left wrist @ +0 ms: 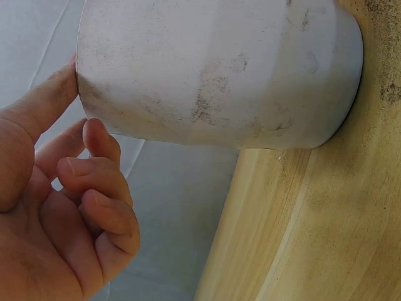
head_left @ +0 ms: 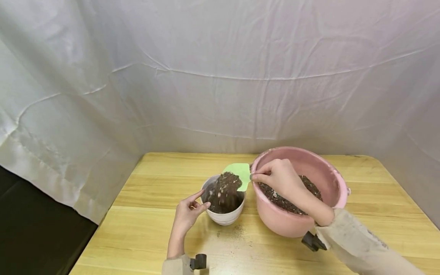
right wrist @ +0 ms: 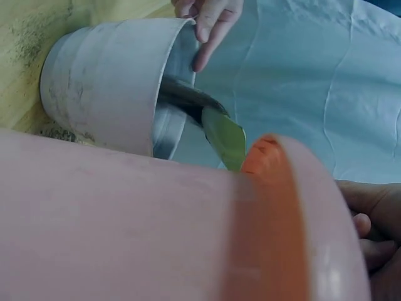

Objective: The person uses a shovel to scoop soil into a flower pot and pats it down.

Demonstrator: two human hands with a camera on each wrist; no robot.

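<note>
Two pots holding soil, white pot, pink basin, green scoop

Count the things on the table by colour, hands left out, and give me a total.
White: 1, the pot
Pink: 1, the basin
Green: 1, the scoop
Total: 3

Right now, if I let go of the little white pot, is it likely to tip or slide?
Probably not tip: the white pot sits flat on the table and looks nearly full of soil, so likely bottom-heavy. It may slide if the green scoop nudges it; its smooth side shows only the left hand steadying the rim.
</note>
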